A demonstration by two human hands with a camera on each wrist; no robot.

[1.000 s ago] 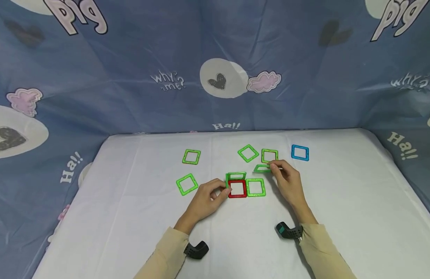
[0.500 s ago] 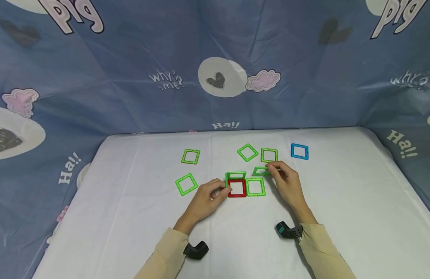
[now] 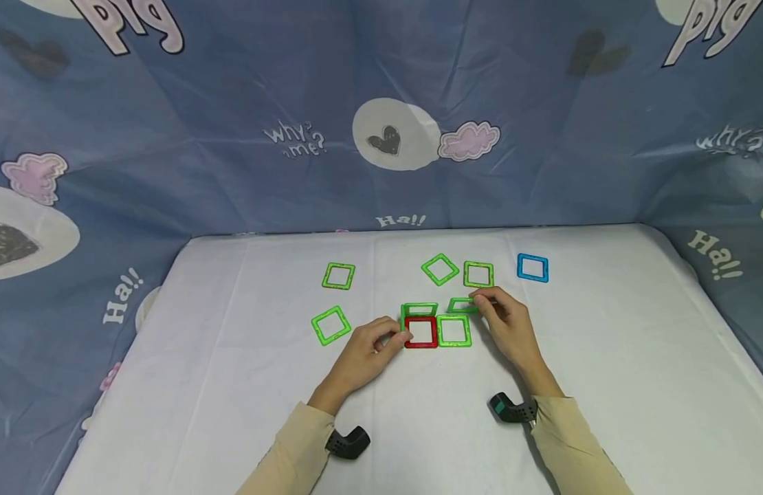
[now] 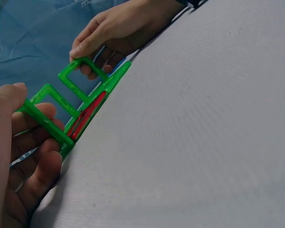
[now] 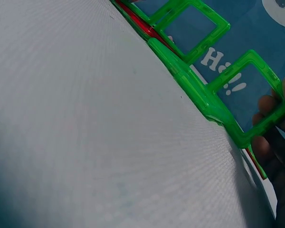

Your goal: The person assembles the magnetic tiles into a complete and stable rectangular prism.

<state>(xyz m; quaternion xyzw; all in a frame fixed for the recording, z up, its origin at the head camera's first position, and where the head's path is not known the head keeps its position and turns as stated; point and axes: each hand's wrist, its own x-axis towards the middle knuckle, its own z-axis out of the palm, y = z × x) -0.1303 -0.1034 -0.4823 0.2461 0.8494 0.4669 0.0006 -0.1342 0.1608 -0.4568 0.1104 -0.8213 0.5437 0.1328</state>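
Observation:
In the head view a red square magnetic tile [image 3: 434, 332] lies flat beside a flat green tile [image 3: 454, 344], edges meeting. Another green tile [image 3: 421, 304] stands along the red one's back edge. At the red tile's left edge my left hand [image 3: 366, 354] pinches an upright green tile [image 4: 47, 123], thumb at its top corner. My right hand [image 3: 510, 326] pinches a further green tile [image 5: 232, 71] by its right side. That tile stands tilted at the flat green tile's back edge, its lower edge right at it in both wrist views.
Two loose green tiles, one nearer [image 3: 326, 314] and one farther [image 3: 341, 265], lie at the left. Behind the right hand lie a turned green tile [image 3: 431, 260], a straight green tile [image 3: 478, 264] and a blue tile [image 3: 533, 257]. Patterned blue cloth [image 3: 264, 185] hangs behind the white table.
My right hand has brought its green tile slightly left and nearer, down to the back edge of the flat green tile. The left hand has stayed in place.

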